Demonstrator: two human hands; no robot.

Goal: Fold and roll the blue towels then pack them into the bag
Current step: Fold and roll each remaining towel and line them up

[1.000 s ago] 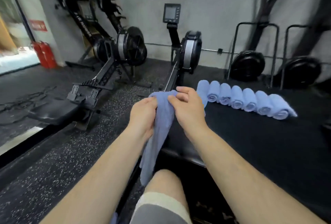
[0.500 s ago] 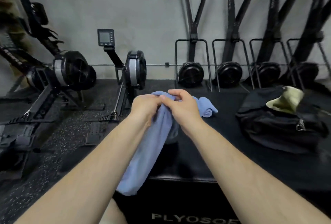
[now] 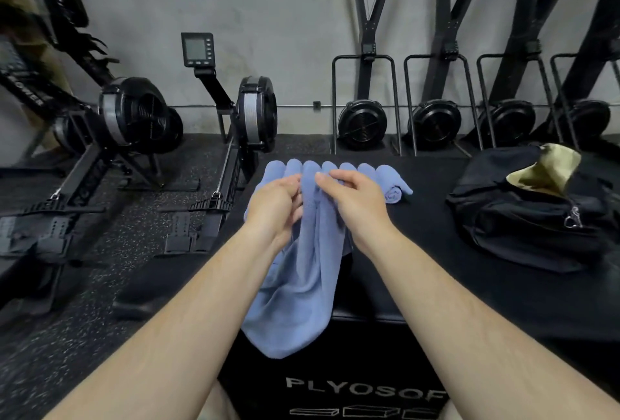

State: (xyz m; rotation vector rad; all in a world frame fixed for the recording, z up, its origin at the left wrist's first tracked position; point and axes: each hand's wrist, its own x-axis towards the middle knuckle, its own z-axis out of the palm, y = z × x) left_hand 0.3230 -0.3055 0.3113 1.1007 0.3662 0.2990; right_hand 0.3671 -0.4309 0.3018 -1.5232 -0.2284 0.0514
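Blue terry towel hangs from both hands above the front edge of the black plyo box, the left hand and right hand each pinching its top edge in curled fingers; half a second earlier those hands were bunched together, and now they are a little apart, which suggests the person is spreading it to fold. Behind them the row of rolled towels is partly hidden, so the count is unclear, and the open black bag sits well apart at right, its inside unseen.
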